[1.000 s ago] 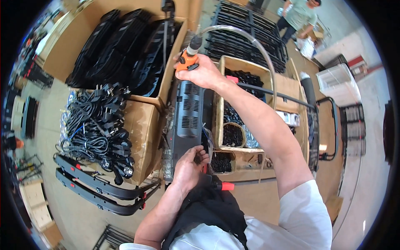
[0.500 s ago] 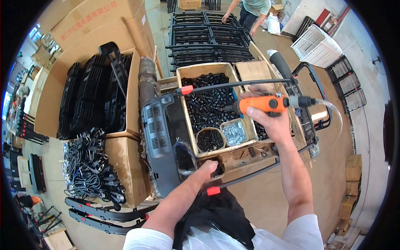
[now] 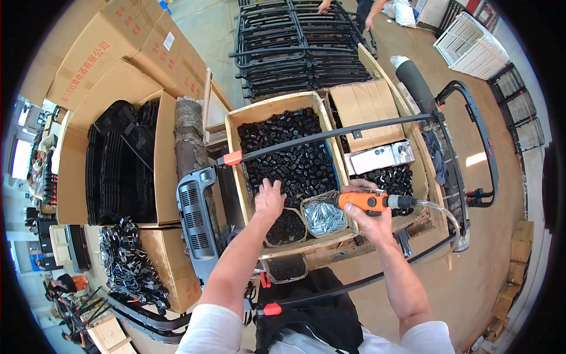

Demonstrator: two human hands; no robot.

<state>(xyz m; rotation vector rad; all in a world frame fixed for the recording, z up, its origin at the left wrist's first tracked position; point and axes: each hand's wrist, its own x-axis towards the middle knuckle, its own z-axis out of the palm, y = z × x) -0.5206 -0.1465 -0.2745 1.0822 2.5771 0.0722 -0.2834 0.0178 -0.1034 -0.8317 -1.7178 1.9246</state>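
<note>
Hands work over a wooden crate at the centre of the frame. The left hand is spread open, palm down, fingers resting on the heap of small black plastic parts that fills the crate's big compartment; it grips nothing that I can see. The right hand is closed around an orange power screwdriver, held level with its tip pointing left, just above a small basket of silver screws. The screws probably sit there so the tool can reach them without travel. A clear hose loops from the tool's rear toward the right.

A second small basket of dark parts stands just left of the screws. A long black bar with a red end cap lies across the crate above both hands, and would hinder lifting anything straight up. A grey vented panel leans beside the crate at centre left. Cardboard boxes fill the upper left, one holding black moulded pieces; a bundle of black cables lies lower left. Stacked black metal frames sit at the top, where another person's arms show.
</note>
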